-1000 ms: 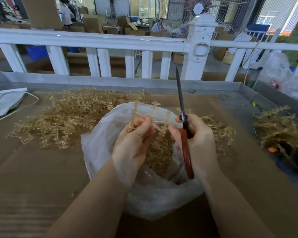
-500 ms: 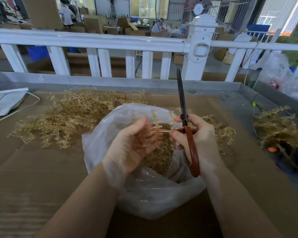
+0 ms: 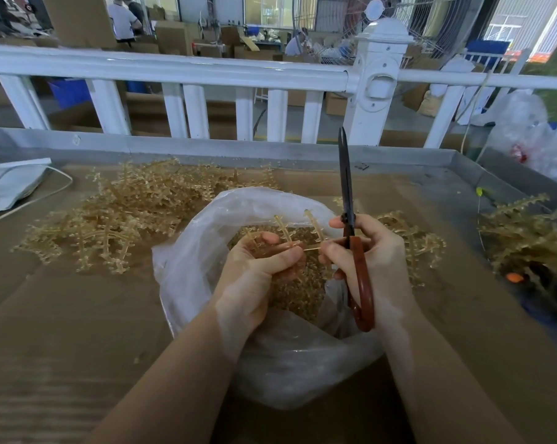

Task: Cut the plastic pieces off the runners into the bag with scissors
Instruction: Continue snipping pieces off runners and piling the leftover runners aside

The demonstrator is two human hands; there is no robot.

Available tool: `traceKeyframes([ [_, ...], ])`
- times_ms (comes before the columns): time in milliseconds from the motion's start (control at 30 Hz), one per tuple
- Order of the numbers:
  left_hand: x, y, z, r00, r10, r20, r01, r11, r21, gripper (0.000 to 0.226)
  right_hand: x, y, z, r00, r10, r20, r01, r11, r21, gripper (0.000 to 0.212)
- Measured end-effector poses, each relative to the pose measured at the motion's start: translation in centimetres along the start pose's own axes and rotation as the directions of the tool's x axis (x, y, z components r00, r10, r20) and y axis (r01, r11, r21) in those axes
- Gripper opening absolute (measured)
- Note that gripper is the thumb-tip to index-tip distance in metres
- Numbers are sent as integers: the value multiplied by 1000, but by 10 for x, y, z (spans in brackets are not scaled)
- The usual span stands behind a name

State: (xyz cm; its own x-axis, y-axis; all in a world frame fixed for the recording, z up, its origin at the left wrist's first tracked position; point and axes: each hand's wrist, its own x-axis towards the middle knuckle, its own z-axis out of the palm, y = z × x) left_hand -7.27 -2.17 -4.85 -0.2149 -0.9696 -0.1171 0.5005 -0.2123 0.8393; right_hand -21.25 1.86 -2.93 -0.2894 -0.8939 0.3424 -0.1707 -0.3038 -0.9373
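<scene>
A clear plastic bag [image 3: 187, 277] lies open on the cardboard-covered table, holding a heap of small amber cut pieces [image 3: 299, 293]. Over its mouth my left hand [image 3: 258, 270] grips an amber runner [image 3: 283, 229] whose two toothed branches stick up. My right hand [image 3: 373, 261] holds red-handled scissors [image 3: 360, 283], blades closed and pointing up toward the railing, and its fingertips pinch the thin end of the same runner.
A big pile of uncut amber runners [image 3: 120, 219] lies at the left, with more behind my right hand [image 3: 411, 238] and at the far right [image 3: 524, 238]. A white fence [image 3: 181, 72] and the table's metal rim [image 3: 238, 149] bound the far side. White paper [image 3: 8, 184] lies far left.
My left hand has turned and closed around the runner, which now lies lower and more level. My right fingertips have taken hold of its end. The scissors stay upright and closed.
</scene>
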Motion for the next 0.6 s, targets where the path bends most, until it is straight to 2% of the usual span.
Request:
traceKeyframes([
  [200, 3, -4, -4, 1000, 18, 4, -18, 999, 30, 47, -1, -2, 0, 1000, -3, 6, 3, 1000, 20, 31],
  [433, 0, -1, -4, 997, 25, 68, -26, 1000, 1, 30, 0, 1, -2, 999, 10, -42, -8, 998, 56, 30],
  [600, -3, -1, -2, 999, 12, 33, -13, 999, 39, 23, 1, 4, -4, 998, -3, -60, 5, 999, 40, 30],
])
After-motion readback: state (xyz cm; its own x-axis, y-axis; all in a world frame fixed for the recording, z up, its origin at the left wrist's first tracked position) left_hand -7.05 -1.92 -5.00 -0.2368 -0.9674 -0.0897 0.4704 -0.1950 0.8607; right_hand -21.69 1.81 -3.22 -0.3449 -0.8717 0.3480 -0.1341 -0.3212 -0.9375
